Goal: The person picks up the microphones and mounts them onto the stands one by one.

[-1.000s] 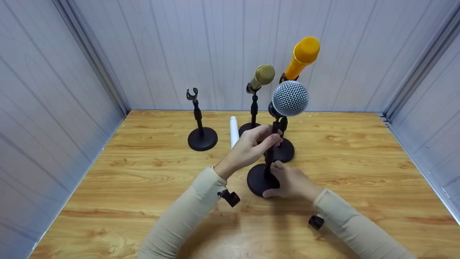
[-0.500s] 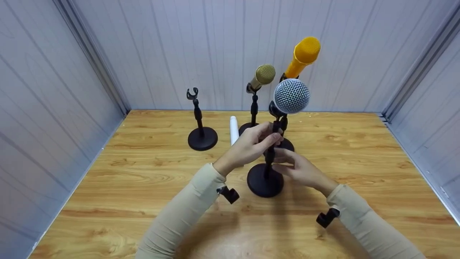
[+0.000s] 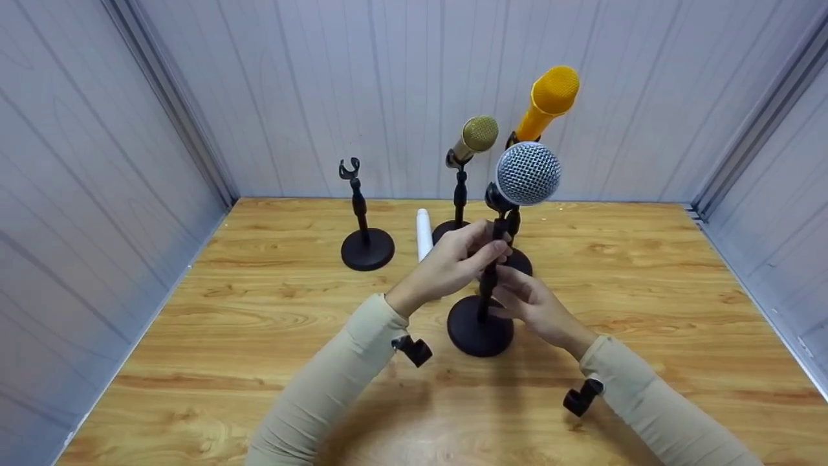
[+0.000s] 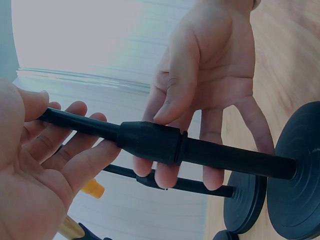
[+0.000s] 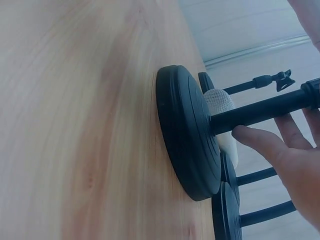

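The front stand (image 3: pixel 488 283) sits at five o'clock from the white microphone (image 3: pixel 424 235). The left hand (image 3: pixel 456 259) pinches its pole (image 4: pixel 150 141); the right hand (image 3: pixel 540 310), fingers (image 4: pixel 212 125) wide and loose, might bump it over.

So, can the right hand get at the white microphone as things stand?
Probably not directly: in the head view, the front stand and the left hand lie between the right hand and the white microphone.
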Tool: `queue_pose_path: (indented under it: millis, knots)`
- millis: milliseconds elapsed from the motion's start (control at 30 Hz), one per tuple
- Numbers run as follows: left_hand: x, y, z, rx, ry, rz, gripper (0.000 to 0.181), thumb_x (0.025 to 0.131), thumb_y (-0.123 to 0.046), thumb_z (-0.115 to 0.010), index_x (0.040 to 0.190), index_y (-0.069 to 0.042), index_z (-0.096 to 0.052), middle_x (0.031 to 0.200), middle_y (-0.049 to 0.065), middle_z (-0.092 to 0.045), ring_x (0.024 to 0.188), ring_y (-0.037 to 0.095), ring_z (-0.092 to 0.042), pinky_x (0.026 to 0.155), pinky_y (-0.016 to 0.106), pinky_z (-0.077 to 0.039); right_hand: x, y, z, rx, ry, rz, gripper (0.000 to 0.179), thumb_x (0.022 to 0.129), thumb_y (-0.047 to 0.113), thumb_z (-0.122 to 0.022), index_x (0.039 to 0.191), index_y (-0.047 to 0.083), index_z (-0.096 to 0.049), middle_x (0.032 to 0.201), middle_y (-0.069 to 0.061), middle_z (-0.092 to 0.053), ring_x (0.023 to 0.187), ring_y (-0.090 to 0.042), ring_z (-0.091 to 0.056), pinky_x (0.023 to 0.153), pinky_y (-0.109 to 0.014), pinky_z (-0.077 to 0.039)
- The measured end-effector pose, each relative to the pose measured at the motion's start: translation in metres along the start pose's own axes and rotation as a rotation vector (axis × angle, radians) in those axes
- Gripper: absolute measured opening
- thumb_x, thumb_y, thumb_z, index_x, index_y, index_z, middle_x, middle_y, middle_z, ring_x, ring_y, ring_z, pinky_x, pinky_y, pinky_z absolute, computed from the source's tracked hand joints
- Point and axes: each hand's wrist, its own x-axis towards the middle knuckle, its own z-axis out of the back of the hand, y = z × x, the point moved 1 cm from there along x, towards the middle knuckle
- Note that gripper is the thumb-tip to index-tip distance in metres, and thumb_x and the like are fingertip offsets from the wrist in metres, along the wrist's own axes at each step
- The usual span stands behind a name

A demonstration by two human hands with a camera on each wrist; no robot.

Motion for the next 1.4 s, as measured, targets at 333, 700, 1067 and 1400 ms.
queue_pose_path:
  millis: [333, 700, 1067, 1400]
  knots:
    - [-0.008, 0.0, 0.005, 0.02, -0.017, 0.005, 0.021, 0.107, -0.018, -0.054, 0.115, -0.001, -0.061, 0.105, 0.004, -0.07, 0.094, 0.021, -0.069, 0.079, 0.032, -0.056, 0.009, 0.0, -0.01, -0.062, -0.055, -0.023, 0.048, 0.103, 0.012, -0.061, 0.146, -0.002, -0.045, 0.136, -0.019, -0.057, 0.127, -0.047, -0.052, 0.097, -0.055, -0.05]
    - [-0.008, 0.0, 0.004, 0.036, -0.015, -0.025, 0.02, 0.107, -0.017, -0.053, 0.115, 0.001, -0.061, 0.106, 0.012, -0.07, 0.094, 0.021, -0.068, 0.081, 0.03, -0.056, 0.005, -0.001, -0.008, -0.035, -0.016, -0.003, 0.054, 0.105, 0.01, -0.056, 0.153, -0.004, -0.035, 0.146, -0.024, -0.05, 0.134, -0.042, -0.048, 0.102, -0.049, -0.048]
    - [-0.008, 0.001, 0.003, 0.047, -0.023, -0.04, 0.018, 0.107, -0.018, -0.054, 0.113, -0.002, -0.061, 0.099, 0.009, -0.069, 0.085, 0.023, -0.066, 0.075, 0.03, -0.055, 0.007, -0.003, -0.01, -0.123, -0.057, 0.018, 0.043, 0.102, 0.008, -0.062, 0.141, -0.003, -0.05, 0.127, -0.017, -0.065, 0.12, -0.028, -0.061, 0.095, -0.042, -0.054]
    - [-0.006, 0.001, 0.003, 0.068, -0.024, -0.028, 0.019, 0.105, -0.016, -0.058, 0.114, 0.0, -0.062, 0.102, 0.008, -0.071, 0.09, 0.021, -0.069, 0.076, 0.028, -0.056, 0.005, -0.003, -0.008, -0.109, -0.029, -0.01, 0.049, 0.105, 0.011, -0.057, 0.149, -0.005, -0.041, 0.138, -0.023, -0.057, 0.128, -0.039, -0.055, 0.099, -0.047, -0.051]
